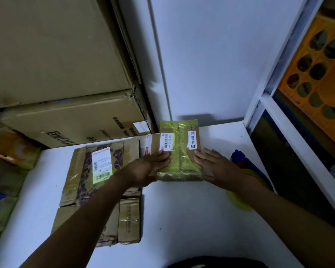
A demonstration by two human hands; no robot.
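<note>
A small cardboard parcel [179, 149], wrapped in yellowish tape with two white labels on top, sits near the back of the white table [182, 209]. My left hand [149, 167] lies against the parcel's left near side, thumb on top by the barcode label and fingers under the edge. My right hand [215, 166] rests flat against its right side, fingers straight. A flattened cardboard box [103, 190] with a white shipping label lies on the table to the left, partly under my left forearm.
Large cardboard cartons [66, 78] are stacked at the back left. A white wall panel [211, 55] stands behind the table. On the right, a blue, red and yellow item [244, 171] lies by my right wrist, and an orange crate [321, 78] sits on a white-framed shelf.
</note>
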